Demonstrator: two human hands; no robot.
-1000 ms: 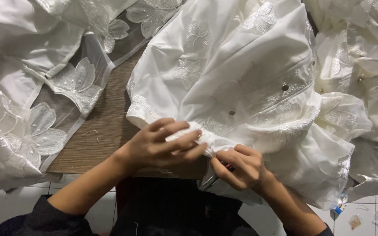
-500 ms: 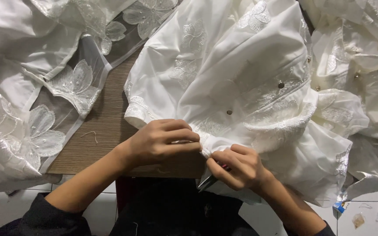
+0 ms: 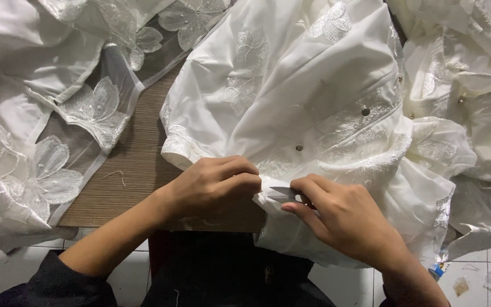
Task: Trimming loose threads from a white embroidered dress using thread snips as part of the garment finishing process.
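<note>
Centrally, the left hand [image 3: 214,187] presses curled fingers onto the hem of a white embroidered garment [image 3: 291,102] at the wooden table [image 3: 126,182] edge. The right hand [image 3: 342,219] grips small thread snips [image 3: 284,195] touching the hem. Lace fabric [image 3: 46,131] crowds the left.

A garment workshop: embroidered white garments [image 3: 313,102] heaped over a wooden table [image 3: 137,165].

Brown wood-grain table [image 3: 137,165]; white tiled floor [image 3: 484,273] below, dark grout lines; bright even light.
</note>
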